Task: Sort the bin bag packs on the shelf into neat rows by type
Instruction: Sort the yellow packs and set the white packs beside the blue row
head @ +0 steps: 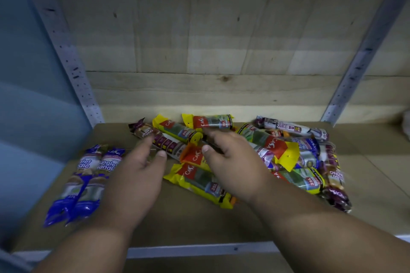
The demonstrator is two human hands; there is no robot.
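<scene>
Two blue bin bag packs (82, 186) lie side by side at the shelf's left. A jumbled pile fills the middle and right: yellow packs (199, 184), a maroon drawstring pack (159, 139), an orange pack (193, 156), more blue and maroon ones (310, 153). My left hand (137, 175) hovers with fingers apart, fingertips at the maroon drawstring pack. My right hand (230, 162) reaches over the pile's middle, fingers spread above the orange and yellow packs, holding nothing that I can see.
The brown shelf board (177, 224) has a grey metal front edge (199, 249). Perforated metal uprights (73, 68) stand at both back corners before a wooden back wall (221, 40). A blue side panel closes the left.
</scene>
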